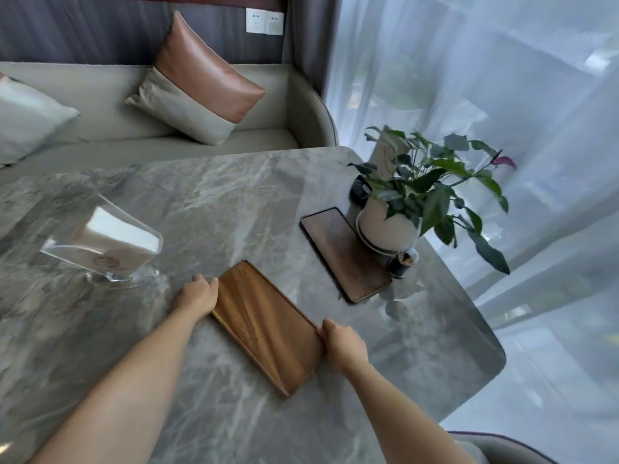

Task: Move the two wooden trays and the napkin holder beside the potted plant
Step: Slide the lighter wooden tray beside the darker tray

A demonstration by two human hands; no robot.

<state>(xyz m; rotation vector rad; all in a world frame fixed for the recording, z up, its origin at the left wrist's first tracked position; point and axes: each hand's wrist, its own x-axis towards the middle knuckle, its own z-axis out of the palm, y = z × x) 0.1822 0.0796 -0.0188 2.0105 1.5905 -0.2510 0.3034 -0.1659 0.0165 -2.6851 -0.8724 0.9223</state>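
Observation:
A light brown wooden tray [264, 324] lies slanted on the marble table [234, 202], near its middle front. My left hand [196, 296] grips the tray's left edge and my right hand [343, 344] grips its right edge. A darker wooden tray [343, 254] lies flat right beside the potted plant [390, 222], which stands in a white pot at the table's right side. The clear acrylic napkin holder [107, 242], with white napkins inside, stands apart at the table's left.
A small dark bottle with a shiny cap [403, 261] stands in front of the pot, and a black round object [360, 192] sits behind it. The table's rounded right edge [482, 316] runs along sheer curtains. A cushioned bench with pillows [197, 78] lies beyond.

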